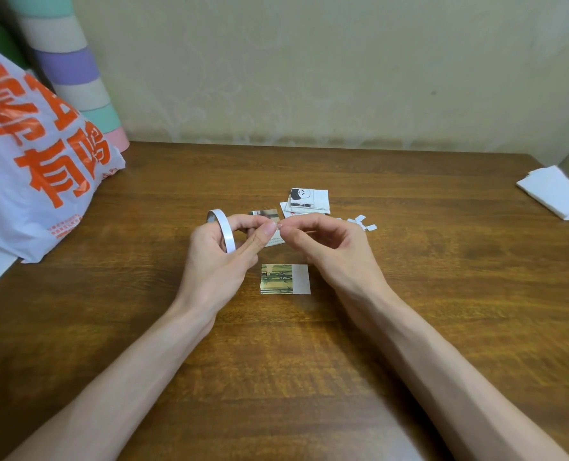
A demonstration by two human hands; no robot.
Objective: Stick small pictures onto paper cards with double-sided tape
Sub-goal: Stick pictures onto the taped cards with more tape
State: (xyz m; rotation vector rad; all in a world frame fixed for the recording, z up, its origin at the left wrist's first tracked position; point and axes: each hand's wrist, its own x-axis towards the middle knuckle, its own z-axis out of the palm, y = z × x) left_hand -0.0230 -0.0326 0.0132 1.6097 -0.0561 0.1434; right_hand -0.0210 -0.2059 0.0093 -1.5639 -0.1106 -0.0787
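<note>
- Head view: left hand (223, 254) holds the tape (222, 229), a thin white ring standing on edge against the curled fingers, above the table (442, 294).
- Left thumb and forefinger are pinched together at the ring's right side, where its loose end comes off.
- Right hand (329, 247) meets them tip to tip; its thumb and forefinger are closed in a pinch on that end, and the other fingers are curled loosely.
- Only a sliver of white shows between the two pinches, too small to tell more.
- Card (301, 279) lies flat on the table nearer the person than the hands, in the gap between the wrists and touching neither.
- Bamboo picture (276, 278) covers the card's left part, leaving a white strip on the right.
- Second picture (264, 213) lies past the left fingers, partly hidden by them.
- Stack (319, 202) of cards with a panda picture on top sits just beyond the right fingertips.
- Scraps (364, 223) of white paper lie beside the right knuckles.
- Bag (36, 154), white with orange print, slumps at the table's left edge, with a striped roll (73, 71) behind it.
- Folded white sheets (555, 194) rest at the far right edge.
</note>
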